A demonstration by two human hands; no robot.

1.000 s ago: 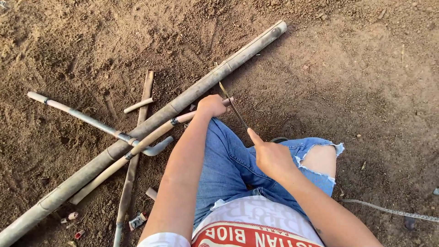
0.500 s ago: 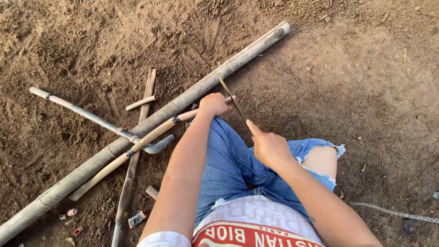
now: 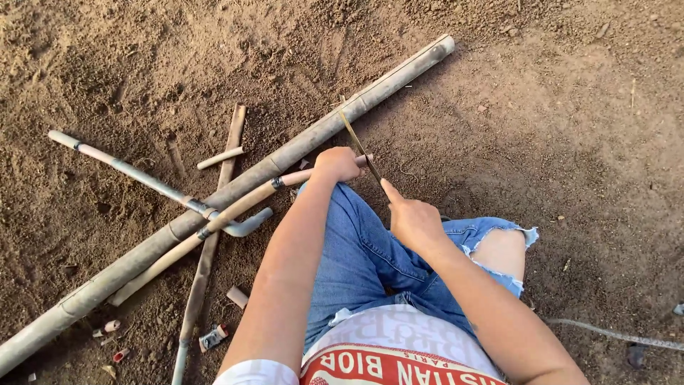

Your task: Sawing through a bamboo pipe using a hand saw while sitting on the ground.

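My left hand (image 3: pixel 335 164) grips the near end of a thin pale cane (image 3: pixel 214 222) that lies across a long thick bamboo pole (image 3: pixel 235 189) on the dirt. My right hand (image 3: pixel 412 221) holds a thin saw blade (image 3: pixel 358 146), index finger stretched along its back. The blade crosses the cane's end just right of my left hand. Both hands are above my knee in torn blue jeans (image 3: pixel 370 249).
A thin metal pipe with a curved end (image 3: pixel 153 183) crosses the pole on the left. A flat stick (image 3: pixel 210 242), a short cut piece (image 3: pixel 219 157) and small offcuts (image 3: pixel 214 336) lie on bare brown soil. A cord (image 3: pixel 613 335) trails at lower right.
My right hand has pushed the blade forward, away from me, so its tip reaches farther past the cane. The left hand stays on the cane.
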